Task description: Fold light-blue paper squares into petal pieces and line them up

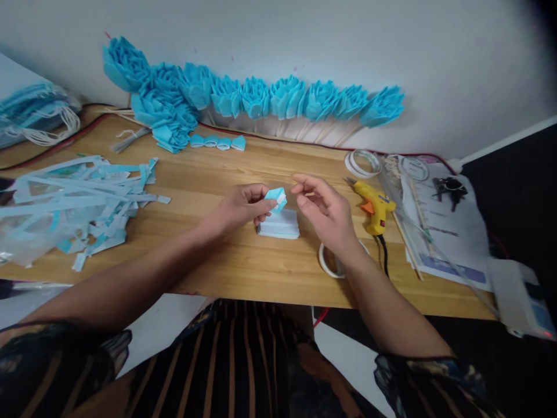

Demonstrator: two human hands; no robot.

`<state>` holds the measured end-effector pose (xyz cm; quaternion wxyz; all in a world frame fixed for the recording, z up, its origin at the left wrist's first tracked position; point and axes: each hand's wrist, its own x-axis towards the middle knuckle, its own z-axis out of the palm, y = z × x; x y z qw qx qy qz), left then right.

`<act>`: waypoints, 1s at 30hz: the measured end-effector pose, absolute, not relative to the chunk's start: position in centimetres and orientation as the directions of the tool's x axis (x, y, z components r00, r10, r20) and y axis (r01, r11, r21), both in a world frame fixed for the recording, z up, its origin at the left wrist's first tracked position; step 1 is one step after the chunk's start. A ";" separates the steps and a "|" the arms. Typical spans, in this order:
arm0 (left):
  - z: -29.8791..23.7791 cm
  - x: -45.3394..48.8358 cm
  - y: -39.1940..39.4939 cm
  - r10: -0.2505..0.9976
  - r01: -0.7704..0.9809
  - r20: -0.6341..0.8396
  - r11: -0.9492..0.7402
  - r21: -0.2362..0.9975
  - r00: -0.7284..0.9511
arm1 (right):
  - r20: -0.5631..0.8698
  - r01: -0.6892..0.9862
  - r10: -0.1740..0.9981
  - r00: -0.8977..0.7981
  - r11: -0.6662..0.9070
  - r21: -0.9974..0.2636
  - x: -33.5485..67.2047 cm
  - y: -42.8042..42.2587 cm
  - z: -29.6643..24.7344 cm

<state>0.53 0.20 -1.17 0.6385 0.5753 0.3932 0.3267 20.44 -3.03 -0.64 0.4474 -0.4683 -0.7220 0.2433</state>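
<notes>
Our left hand [255, 204] pinched a small blue piece [272, 197] between the thumb and the fingers. The piece was folded, and it was up over the middle of the table [226, 270], a little closer to the near edge than to the far edge. A white patch showed on it, but we could not tell what that was. Our right hand [324, 210] was just beside it, with nothing in it and the thumb and finger apart.

A stack of pale pieces [281, 226] lay below the left hand. Four little blue folds [217, 142] sat in a row by the far edge.

To make a neat fold, it seemed best to pinch softly but snugly, because the piece looked thin and could pop open. It seemed wise to line up the sides first, then press the crease with the free fingers. We also needed to keep the left hand high, so it would not push the stack crooked.

A white roll [322, 261] was by our right wrist, so that arm had to be careful. The yellow glue gun [378, 204] lay toward the right edge, with its tip pointing to the far side.
</notes>
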 end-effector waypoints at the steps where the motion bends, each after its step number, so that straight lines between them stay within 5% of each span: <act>1: -1.1 0.5 0.1 0.865 0.048 -0.116 0.106 0.993 0.488 | 0.358 0.403 0.917 -0.177 0.399 -0.824 20.4 -3.0 -0.7; 11: -1.0 0.6 -0.5 0.852 0.184 -0.025 -0.085 0.979 0.522 | 0.142 0.251 0.968 -0.206 0.193 -0.949 19.4 -3.1 -1.3; 30: -0.6 0.5 -0.3 0.835 0.121 -0.082 0.019 0.992 0.544 | 0.238 0.296 0.968 -0.086 0.252 -0.921 20.3 -2.6 -1.7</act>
